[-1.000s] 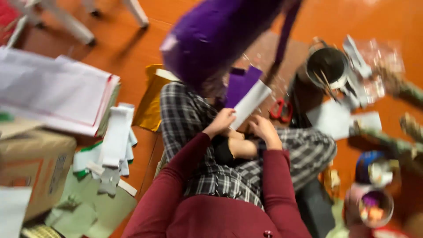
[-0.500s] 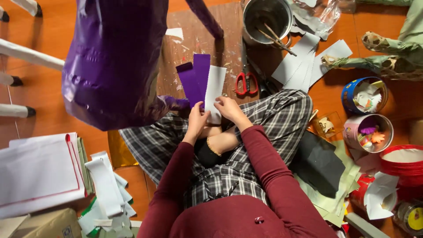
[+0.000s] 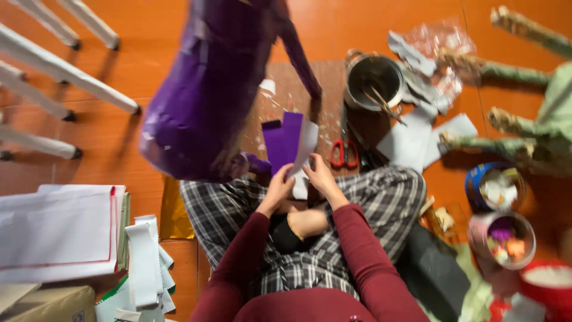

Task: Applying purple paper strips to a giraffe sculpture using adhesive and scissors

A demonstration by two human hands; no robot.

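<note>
Now pinched at its lower end between both hands: purple paper (image 3: 285, 142), white on the back, flat and thin, long axis running up and away from the fingers. Left hand (image 3: 279, 189) closed on the left edge, right hand (image 3: 319, 176) closed on the right edge beside the curling white flap; both equally near. Just left and above, hanging big and glossy: purple figure (image 3: 208, 95), crinkled skin. Right of the hands, red scissors (image 3: 344, 154) on brown card; further up, metal pot (image 3: 375, 77) with sticks.
</note>
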